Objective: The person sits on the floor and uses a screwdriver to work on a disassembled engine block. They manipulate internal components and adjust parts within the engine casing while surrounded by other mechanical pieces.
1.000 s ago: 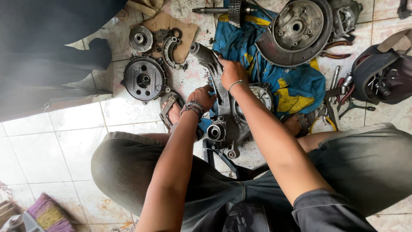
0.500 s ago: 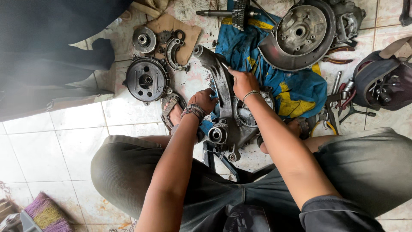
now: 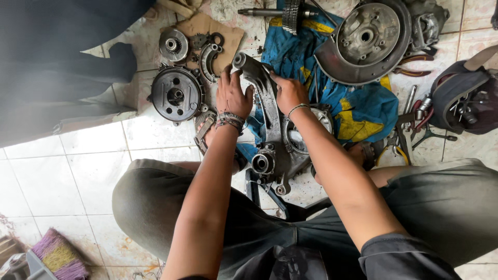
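Grey cast-metal engine casing with a long arm (image 3: 272, 129), lying on the tiled floor (image 3: 78, 171) partly over a blue and yellow cloth (image 3: 363, 103), between the knees. Left hand (image 3: 232, 96) curling around the near side of the arm, right hand (image 3: 288, 92) gripping the far side. Already stripped and lying apart: round dark clutch drum (image 3: 176, 95), small round pulley (image 3: 174, 45), curved brake shoes (image 3: 207, 61), large grey hub plate (image 3: 365, 41), geared shaft (image 3: 280, 11). Casing itself looking bare, both hands steadying it, nothing being refitted yet.
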